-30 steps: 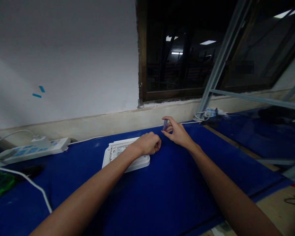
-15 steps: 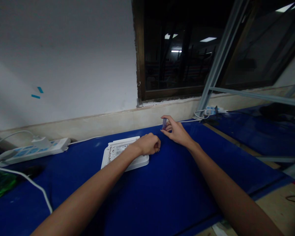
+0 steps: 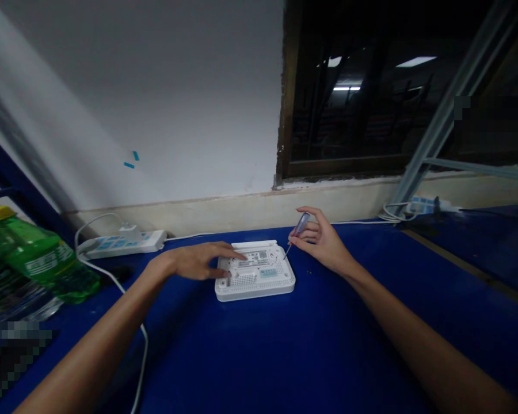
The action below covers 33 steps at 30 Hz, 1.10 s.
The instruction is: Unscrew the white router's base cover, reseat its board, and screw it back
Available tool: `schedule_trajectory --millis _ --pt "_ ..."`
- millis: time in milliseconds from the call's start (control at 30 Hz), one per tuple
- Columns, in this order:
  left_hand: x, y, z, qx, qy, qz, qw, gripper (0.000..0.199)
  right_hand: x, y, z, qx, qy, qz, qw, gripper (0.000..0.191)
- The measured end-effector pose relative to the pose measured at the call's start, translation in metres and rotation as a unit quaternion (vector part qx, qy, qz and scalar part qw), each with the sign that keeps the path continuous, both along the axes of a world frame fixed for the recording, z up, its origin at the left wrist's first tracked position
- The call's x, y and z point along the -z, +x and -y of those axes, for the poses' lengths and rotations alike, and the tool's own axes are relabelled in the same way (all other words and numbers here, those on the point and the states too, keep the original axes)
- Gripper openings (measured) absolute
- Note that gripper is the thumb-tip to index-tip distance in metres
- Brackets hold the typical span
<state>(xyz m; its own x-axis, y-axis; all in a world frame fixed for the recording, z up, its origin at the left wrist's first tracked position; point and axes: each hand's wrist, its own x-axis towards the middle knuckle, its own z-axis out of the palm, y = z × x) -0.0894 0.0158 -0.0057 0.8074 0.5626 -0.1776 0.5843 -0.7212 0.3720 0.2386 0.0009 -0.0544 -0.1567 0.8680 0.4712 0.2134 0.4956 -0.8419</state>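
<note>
A white router-like box lies flat on the blue table, its vented, labelled side facing up and a white bar along its far edge. My left hand rests over the box's left end with fingers spread. Between the fingers of my right hand is a screwdriver with a clear purplish handle. Its thin shaft slants down to the box's right edge; whether the tip sits in a screw is too small to tell. Some tiny dark bits lie on the table right of the box.
A white power strip with a plugged-in adapter stands by the wall, its white cable running down the left side. Green bottles stand at far left. Another power strip lies by a metal frame post at the right.
My left hand has gone from a closed pose over the box to spread fingers at its left end. The screwdriver now points down at the box's right edge. The view has swung left.
</note>
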Motion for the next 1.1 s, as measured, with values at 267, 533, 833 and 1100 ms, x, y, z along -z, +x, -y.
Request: schedule_trajectory --millis 267,533,833,1100 --pt "0.018 0.014 -0.002 -0.003 0.027 0.012 1.000 0.052 -0.002 -0.040 -0.002 -0.037 0.005 -0.035 0.999 0.073" --pt "0.015 0.036 0.019 -0.093 0.127 -0.036 0.987 0.044 0.011 -0.018 0.008 0.042 0.030 -0.066 0.996 0.071" --pt "0.009 0.047 0.029 -0.025 0.154 0.012 0.988 0.090 0.004 -0.020 0.016 0.022 0.053 -0.004 0.998 0.070" --pt "0.023 0.044 0.021 -0.038 0.116 -0.013 0.992 0.105 -0.003 -0.031 0.036 -0.034 0.089 0.094 0.991 0.060"
